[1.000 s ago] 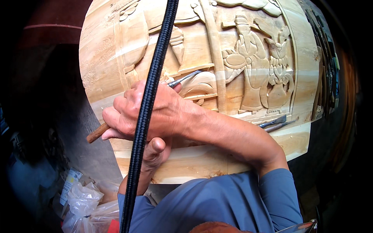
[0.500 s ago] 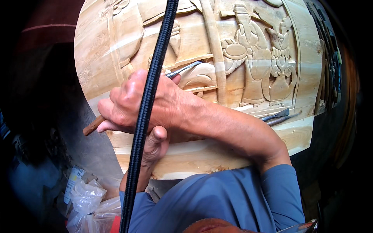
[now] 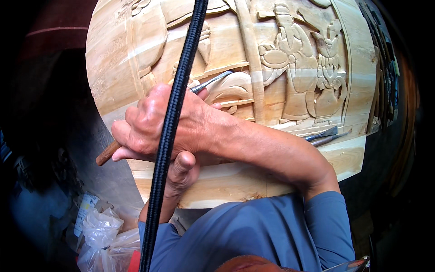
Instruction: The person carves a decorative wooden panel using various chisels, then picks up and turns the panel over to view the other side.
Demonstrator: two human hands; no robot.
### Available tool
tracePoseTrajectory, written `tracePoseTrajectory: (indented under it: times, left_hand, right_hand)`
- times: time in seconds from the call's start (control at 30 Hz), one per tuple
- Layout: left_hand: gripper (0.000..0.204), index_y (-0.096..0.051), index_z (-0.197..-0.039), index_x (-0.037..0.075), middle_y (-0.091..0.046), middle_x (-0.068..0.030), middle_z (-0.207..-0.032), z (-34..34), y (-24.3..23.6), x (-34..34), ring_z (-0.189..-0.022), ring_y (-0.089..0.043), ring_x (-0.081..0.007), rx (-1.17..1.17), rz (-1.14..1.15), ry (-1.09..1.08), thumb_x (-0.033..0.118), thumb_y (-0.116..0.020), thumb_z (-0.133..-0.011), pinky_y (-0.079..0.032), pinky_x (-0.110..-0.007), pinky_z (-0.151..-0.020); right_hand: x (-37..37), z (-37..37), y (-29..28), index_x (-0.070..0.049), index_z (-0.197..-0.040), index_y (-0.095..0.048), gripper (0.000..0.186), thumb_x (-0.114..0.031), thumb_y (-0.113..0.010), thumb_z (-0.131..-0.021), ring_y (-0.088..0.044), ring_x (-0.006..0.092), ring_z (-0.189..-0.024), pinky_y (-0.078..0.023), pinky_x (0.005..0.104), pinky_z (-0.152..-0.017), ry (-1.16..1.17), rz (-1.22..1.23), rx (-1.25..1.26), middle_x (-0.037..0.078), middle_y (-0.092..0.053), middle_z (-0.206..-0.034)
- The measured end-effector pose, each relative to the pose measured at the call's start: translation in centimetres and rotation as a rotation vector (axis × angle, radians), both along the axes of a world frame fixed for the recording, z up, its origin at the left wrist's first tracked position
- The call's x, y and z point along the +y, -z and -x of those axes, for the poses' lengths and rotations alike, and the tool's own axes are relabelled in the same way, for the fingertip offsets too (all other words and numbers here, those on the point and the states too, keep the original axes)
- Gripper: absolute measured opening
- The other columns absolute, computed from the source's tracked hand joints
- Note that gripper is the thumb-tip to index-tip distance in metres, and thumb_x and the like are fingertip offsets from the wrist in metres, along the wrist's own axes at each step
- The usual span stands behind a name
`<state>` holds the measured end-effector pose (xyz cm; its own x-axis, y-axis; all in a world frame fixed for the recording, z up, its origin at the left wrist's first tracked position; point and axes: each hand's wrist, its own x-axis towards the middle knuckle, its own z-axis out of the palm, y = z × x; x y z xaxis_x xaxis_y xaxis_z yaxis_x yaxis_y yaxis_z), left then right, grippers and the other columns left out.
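Note:
My right hand [image 3: 147, 122] reaches across from the right, fingers closed round a chisel's wooden handle [image 3: 106, 152]. The chisel's steel blade [image 3: 212, 80] lies over a curved relief on the pale carved wooden panel [image 3: 108, 68]. Beneath it is my left hand [image 3: 180, 177], thumb raised beside the right wrist; its fingers are mostly hidden. A fingertip peeks out above the right wrist. Two more chisels [image 3: 323, 136] lie near the lower right of the carving, by my right forearm.
A braided black cord [image 3: 164, 161] crosses the view in front of my hands. Dark boards or tools [image 3: 383, 86] are stacked along the panel's right. A clear plastic bag [image 3: 102, 235] sits at lower left, near a pale printed item [image 3: 85, 208].
The panel, hands and other chisels appear higher in the picture than a second ago. Since the middle frame, my right hand has lowered slightly and a fingertip has appeared above its wrist.

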<state>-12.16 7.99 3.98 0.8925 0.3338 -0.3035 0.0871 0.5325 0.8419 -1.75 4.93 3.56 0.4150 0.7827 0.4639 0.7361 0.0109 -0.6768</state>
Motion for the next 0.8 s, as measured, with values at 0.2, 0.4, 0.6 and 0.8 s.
tracePoseTrajectory:
  times: [0.2, 0.4, 0.6, 0.8]
  left_hand:
    - [0.114, -0.026, -0.149, 0.016, -0.036, -0.0094, -0.157, 0.1, -0.2, -0.1, -0.149, -0.046, -0.04, 0.012, -0.006, 0.009, 0.06, -0.096, -0.071, -0.042, -0.062, -0.124]
    - [0.116, -0.025, -0.151, 0.016, -0.035, -0.0101, -0.159, 0.1, -0.1, 0.0, -0.15, -0.045, -0.04, 0.012, -0.002, 0.012, 0.061, -0.096, -0.072, -0.041, -0.062, -0.125]
    - [0.118, -0.024, -0.153, 0.015, -0.034, -0.0108, -0.16, -0.4, 0.0, 0.3, -0.151, -0.044, -0.04, 0.014, 0.005, 0.025, 0.061, -0.096, -0.072, -0.039, -0.062, -0.125]
    - [0.12, -0.023, -0.155, 0.015, -0.033, -0.0116, -0.161, -0.8, -0.1, 0.4, -0.152, -0.043, -0.04, 0.014, 0.012, 0.028, 0.061, -0.096, -0.072, -0.038, -0.061, -0.126]
  right_hand:
    - [-0.3, -1.2, -0.4, -0.012, -0.078, -0.067, 0.049, -0.058, -0.066, -0.097, -0.075, 0.0276, -0.066, -0.059, 0.043, -0.06, -0.041, -0.013, -0.107, 0.009, -0.07, -0.068]
    - [-0.5, -1.8, -0.5, -0.009, -0.08, -0.068, 0.05, -0.056, -0.067, -0.099, -0.076, 0.0258, -0.065, -0.06, 0.0406, -0.059, -0.025, -0.045, -0.134, 0.009, -0.072, -0.067]
    - [-0.2, -2.1, -0.1, -0.008, -0.081, -0.067, 0.049, -0.053, -0.067, -0.099, -0.076, 0.027, -0.064, -0.06, 0.0401, -0.058, -0.007, -0.048, -0.155, 0.009, -0.072, -0.066]
    - [-0.9, -2.5, -0.1, -0.006, -0.082, -0.066, 0.051, -0.054, -0.068, -0.099, -0.075, 0.0268, -0.061, -0.059, 0.0392, -0.056, 0.022, -0.01, -0.196, 0.009, -0.069, -0.061]
